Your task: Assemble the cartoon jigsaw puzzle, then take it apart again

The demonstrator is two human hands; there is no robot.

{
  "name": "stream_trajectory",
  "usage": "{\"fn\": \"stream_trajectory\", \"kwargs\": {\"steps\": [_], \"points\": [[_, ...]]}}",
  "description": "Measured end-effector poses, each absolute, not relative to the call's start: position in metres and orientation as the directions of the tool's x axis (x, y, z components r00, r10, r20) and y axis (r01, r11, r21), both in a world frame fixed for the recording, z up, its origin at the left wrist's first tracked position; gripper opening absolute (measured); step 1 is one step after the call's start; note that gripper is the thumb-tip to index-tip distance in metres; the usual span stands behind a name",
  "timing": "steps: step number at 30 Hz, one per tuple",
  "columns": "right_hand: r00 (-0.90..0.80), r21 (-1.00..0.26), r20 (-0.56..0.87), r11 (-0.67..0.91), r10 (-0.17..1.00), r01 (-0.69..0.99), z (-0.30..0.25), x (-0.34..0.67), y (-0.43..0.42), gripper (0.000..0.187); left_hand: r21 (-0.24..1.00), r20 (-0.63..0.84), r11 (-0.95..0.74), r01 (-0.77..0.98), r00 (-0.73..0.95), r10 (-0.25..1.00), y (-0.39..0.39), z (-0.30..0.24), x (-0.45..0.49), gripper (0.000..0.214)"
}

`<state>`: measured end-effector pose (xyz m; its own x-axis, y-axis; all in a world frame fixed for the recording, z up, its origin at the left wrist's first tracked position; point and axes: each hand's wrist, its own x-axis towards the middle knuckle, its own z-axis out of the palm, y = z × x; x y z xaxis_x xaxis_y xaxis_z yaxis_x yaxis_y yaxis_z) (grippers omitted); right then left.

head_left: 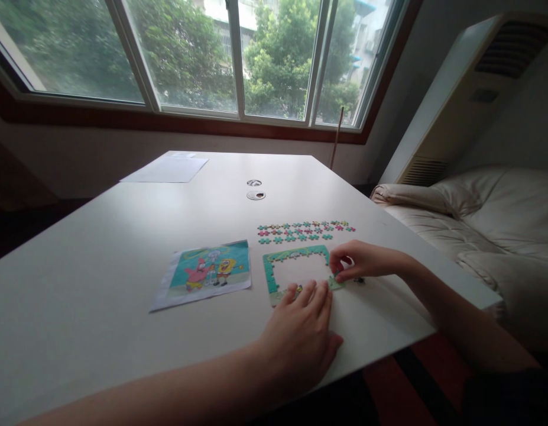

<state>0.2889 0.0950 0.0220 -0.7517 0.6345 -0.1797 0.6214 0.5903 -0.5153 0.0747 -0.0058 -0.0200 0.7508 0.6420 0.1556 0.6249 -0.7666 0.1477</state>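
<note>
Green puzzle frame lies partly under left hand, fingers flat, slightly spread. Right hand at frame's right edge, fingers narrow; cannot tell if gripping. Left of fingers: printed picture. Beyond fingertips: loose pieces, three rows.

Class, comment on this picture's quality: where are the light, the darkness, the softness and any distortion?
Head view: daylight enters through the sliding window, laying a pale sheen on the white table; the lower-right corner sinks into darkness; loose jigsaw pieces look soft in detail; the window's slanting uprights suggest wide-angle distortion.
</note>
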Motion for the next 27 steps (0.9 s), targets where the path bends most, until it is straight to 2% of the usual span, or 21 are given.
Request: {"fn": "stream_trajectory", "kwargs": {"steps": [11,27], "points": [[-0.751,-0.533,-0.189,0.576,0.633,0.620,0.022,0.290,0.096,0.025,0.175,0.139,-0.777,0.604,0.767,0.627,0.002,-0.016,0.073,0.051],[-0.742,-0.523,-0.213,0.568,0.635,0.636,0.025,0.287,0.094,0.025,0.146,0.108,-0.805,0.575,0.800,0.591,0.007,-0.016,0.069,0.054]]}}
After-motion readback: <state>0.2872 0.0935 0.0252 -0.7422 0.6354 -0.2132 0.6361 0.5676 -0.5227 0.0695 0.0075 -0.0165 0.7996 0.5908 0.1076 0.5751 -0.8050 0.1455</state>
